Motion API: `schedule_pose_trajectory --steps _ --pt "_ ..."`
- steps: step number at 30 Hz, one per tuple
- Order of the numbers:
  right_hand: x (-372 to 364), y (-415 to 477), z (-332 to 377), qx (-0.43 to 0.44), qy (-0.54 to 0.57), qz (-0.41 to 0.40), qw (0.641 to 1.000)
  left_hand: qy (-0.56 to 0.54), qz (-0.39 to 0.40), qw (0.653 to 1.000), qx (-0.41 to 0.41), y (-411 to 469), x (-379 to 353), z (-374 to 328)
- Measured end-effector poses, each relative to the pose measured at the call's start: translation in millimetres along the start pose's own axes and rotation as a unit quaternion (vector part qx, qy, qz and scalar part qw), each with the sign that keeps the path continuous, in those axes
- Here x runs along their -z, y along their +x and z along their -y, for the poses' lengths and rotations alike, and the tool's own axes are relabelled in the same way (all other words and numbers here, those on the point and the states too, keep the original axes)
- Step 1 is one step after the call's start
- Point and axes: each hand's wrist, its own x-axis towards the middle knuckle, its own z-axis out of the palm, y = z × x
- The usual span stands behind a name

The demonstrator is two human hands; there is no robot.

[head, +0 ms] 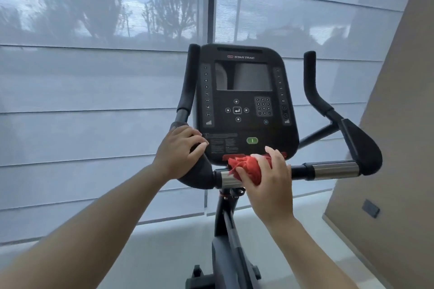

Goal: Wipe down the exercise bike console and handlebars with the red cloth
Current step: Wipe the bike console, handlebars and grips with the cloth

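Cloth on the crossbar: handlebar wipe under way

The right hand [267, 178] has its fingers curled round the bunched cloth [245, 165] and presses it on the middle bar of the handlebars [333, 169], at 6 o'clock of the console [244, 101], just under its lower edge. The left hand [180, 150] curls over the left handlebar pad at the console's 8 o'clock, seemingly to steady the bike. The step looks like the handlebar pass; whether the console is done I cannot tell. Next, the cloth likely needs to slide toward 3 o'clock along the chrome sleeve to the right pad, then up both upright grips; the left hand must lift off for its pad to be wiped.
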Motion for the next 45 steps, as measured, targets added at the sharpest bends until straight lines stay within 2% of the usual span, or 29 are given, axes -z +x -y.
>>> schedule_pose_trajectory --steps 2,6,11,16,20,25,28,32,40,45 --pt "-6.1 -5.6 22.5 -0.029 0.031 0.013 0.999 0.003 -0.001 1.000 -0.001 -0.5 -0.7 0.5" --pt "-20.2 -4.7 46.5 0.036 0.024 0.052 0.998 0.000 0.004 1.000 0.007 -2.4 0.2 -2.0" --pt "-13.1 -4.2 30.5 0.056 0.045 0.057 0.996 -0.020 0.006 1.000 0.006 -3.3 0.6 -1.9" --pt "-9.3 -14.1 8.8 0.137 0.064 0.082 0.985 -0.033 -0.014 0.999 -0.002 -2.3 0.4 0.0" --pt "0.9 -5.6 -6.5 0.002 0.084 0.036 0.996 -0.037 -0.018 0.999 -0.009 -1.7 0.4 1.8" --pt "-2.2 -14.8 2.4 0.087 0.067 0.098 0.989 -0.061 -0.041 0.997 -0.007 -1.0 -1.5 3.9" --pt "5.1 -7.7 3.0 0.020 0.106 0.089 0.990 -0.059 -0.037 0.998 -0.009 -3.2 -0.1 0.2" --pt "7.3 -20.6 14.9 -0.008 0.150 0.080 0.985 -0.058 -0.008 0.998 -0.016 -13.3 8.9 -9.4" --pt "29.9 -49.8 29.2 -0.141 0.297 0.065 0.942 -0.036 0.068 0.996 -0.047 -76.5 24.3 -23.2" --pt "31.2 -55.9 34.3 -0.155 0.325 0.071 0.930 -0.013 0.076 0.997 -0.026 -103.9 43.0 -30.5"
